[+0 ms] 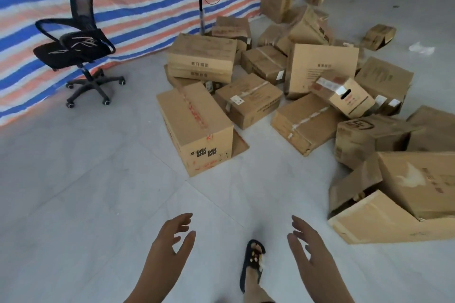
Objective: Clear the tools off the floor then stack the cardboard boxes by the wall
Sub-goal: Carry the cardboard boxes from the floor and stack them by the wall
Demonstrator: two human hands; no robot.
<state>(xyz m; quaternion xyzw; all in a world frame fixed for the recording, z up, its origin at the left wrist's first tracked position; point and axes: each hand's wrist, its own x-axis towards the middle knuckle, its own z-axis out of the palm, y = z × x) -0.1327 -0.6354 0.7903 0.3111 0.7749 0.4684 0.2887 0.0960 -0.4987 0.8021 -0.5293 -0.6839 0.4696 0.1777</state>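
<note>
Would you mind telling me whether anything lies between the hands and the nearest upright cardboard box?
Nothing visible does: only bare floor tiles separate the left hand and right hand from that box.

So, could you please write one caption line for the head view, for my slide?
Both hands, left hand and right hand, open and empty, reach toward scattered cardboard boxes beside a striped tarp.
</note>
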